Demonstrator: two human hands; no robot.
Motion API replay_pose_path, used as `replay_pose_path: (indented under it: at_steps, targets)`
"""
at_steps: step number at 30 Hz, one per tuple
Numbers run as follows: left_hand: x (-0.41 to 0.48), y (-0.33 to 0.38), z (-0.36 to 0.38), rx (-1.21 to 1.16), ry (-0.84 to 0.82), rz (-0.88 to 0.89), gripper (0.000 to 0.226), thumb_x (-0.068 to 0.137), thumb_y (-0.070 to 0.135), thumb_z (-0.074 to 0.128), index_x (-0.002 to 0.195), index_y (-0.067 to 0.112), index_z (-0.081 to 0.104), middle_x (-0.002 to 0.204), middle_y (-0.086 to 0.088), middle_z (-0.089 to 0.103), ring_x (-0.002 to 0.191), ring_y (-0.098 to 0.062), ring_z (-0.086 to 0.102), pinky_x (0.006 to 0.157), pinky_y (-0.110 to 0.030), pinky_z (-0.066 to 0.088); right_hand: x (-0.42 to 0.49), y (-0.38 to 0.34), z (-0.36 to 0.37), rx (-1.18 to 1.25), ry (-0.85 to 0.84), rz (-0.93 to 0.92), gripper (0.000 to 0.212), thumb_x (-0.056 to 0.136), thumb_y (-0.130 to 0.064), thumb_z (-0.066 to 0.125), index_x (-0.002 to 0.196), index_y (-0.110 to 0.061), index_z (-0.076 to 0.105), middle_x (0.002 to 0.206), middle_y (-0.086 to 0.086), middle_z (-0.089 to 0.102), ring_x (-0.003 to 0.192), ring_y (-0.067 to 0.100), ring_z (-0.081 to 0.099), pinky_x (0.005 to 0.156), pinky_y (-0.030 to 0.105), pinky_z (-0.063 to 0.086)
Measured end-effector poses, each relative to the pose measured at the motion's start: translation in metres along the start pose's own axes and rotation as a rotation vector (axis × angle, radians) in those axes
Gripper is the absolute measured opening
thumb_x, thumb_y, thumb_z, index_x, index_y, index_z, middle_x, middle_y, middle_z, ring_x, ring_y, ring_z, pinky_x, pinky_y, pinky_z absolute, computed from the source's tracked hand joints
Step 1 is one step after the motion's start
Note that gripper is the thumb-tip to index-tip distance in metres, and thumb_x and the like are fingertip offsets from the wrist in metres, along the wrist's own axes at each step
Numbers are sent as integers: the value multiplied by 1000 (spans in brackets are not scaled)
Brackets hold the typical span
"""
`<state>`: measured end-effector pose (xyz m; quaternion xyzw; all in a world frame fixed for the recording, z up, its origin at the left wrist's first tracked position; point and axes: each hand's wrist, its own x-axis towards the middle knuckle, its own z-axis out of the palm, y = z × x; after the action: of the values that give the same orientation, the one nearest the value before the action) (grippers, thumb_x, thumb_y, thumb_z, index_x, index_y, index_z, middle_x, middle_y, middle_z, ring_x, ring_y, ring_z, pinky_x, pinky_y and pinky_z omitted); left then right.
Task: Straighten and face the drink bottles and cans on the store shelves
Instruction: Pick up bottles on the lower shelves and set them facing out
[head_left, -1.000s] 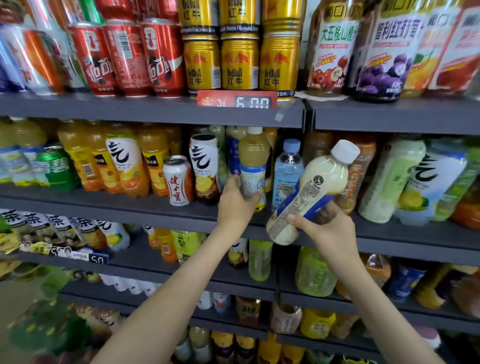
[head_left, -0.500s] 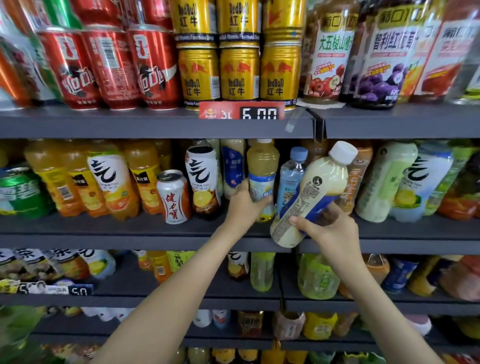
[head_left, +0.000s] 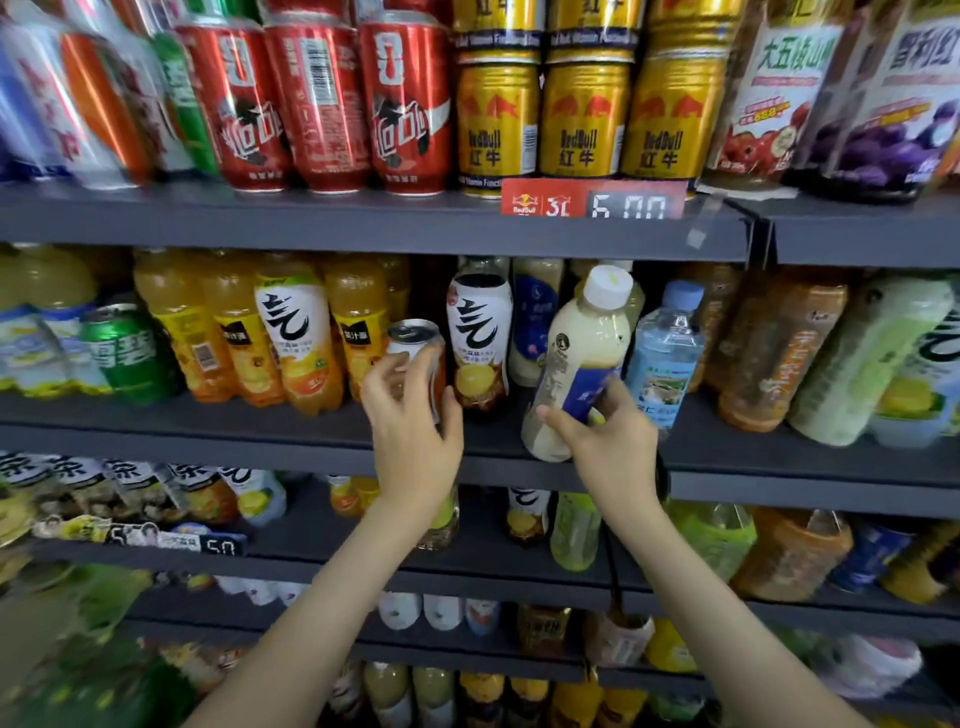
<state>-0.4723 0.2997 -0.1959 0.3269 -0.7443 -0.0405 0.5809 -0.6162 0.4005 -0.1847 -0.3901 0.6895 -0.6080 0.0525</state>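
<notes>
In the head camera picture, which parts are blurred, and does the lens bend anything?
Head view: the centre is fairly sharp, left hand gripping the small can, right hand holding the pale bottle; left edge and lower left corner are smeared; the wide lens leans the outer bottles; light is even, mild glare on gold cans.

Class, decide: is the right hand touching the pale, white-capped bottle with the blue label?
Touching. The head view shows the right hand gripping the tilted bottle, with the thumb across its lower front.
</notes>
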Motion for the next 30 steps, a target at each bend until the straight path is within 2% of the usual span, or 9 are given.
replay_pose_path:
  at_steps: [3, 5, 7, 10, 13, 21, 25, 28, 30]
  targets:
    - [5, -6, 3, 128, -38, -27, 49, 82, 22, 65, 127, 12, 49, 130, -7, 27, 117, -30, 33, 99, -46, 36, 6, -3, 11, -114, -7, -48, 51, 76, -26, 78, 119, -13, 56, 99, -8, 64, 89, 5, 59, 65, 2, 39]
    - [12, -3, 10, 207, -71, -67, 55, 79, 30, 71, 126, 9, 52, 136, -15, 28, 122, -32, 27, 100, -52, 31, 9, -2, 16, -139, -1, -52, 51, 77, -28, 77, 120, -13, 55, 101, -5, 65, 91, 10, 61, 65, 6, 39]
    - [20, 2, 18, 240, -105, -92, 61, 76, 37, 72, 126, 8, 53, 141, -23, 30, 127, -31, 23, 103, -54, 25, 10, 1, 21, -151, 24, -52, 56, 77, -28, 77, 124, -12, 53, 110, -1, 63, 100, 12, 58, 77, 12, 43]
    - [31, 7, 31, 258, -131, -113, 70, 73, 48, 70, 126, 7, 53, 146, -24, 28, 131, -31, 17, 106, -52, 18, 10, 5, 25, -239, 64, -68, 71, 75, -25, 79, 135, -8, 44, 126, 10, 47, 118, 21, 44, 98, 31, 42]
    - [44, 10, 41, 271, -113, -152, 77, 69, 56, 68, 126, 7, 53, 147, -22, 27, 133, -29, 14, 107, -49, 12, 7, 11, 30, -275, 70, -77, 75, 73, -21, 80, 135, -7, 40, 126, 12, 45, 118, 28, 43, 96, 45, 46]
    - [70, 11, 48, 318, -205, -244, 71, 63, 63, 68, 107, 7, 64, 147, -10, 26, 136, -28, 20, 107, -42, 5, 6, 3, 47, -355, 131, -113, 62, 77, -15, 76, 127, 2, 43, 121, 18, 49, 115, 31, 44, 96, 36, 38]
    - [74, 0, 39, 230, -276, -224, 72, 65, 62, 70, 115, 10, 62, 148, -3, 28, 135, -26, 22, 109, -42, 10, 13, 1, 61, -392, 147, -109, 63, 80, -11, 72, 131, 5, 39, 124, 21, 49, 118, 35, 44, 100, 40, 37]
    - [77, -7, 36, 203, -360, -232, 73, 70, 65, 65, 121, 12, 58, 142, -6, 41, 132, -25, 32, 111, -42, 13, 12, 2, 67, -395, 171, -128, 72, 81, -3, 67, 141, 4, 28, 132, 21, 44, 123, 36, 41, 105, 43, 36]
    - [78, -8, 36, 195, -367, -214, 67, 70, 66, 63, 114, 15, 61, 128, -5, 55, 124, -24, 43, 110, -43, 16, 7, 4, 68, -411, 165, -161, 83, 78, 2, 67, 146, -1, 20, 134, 20, 41, 125, 35, 40, 107, 43, 35]
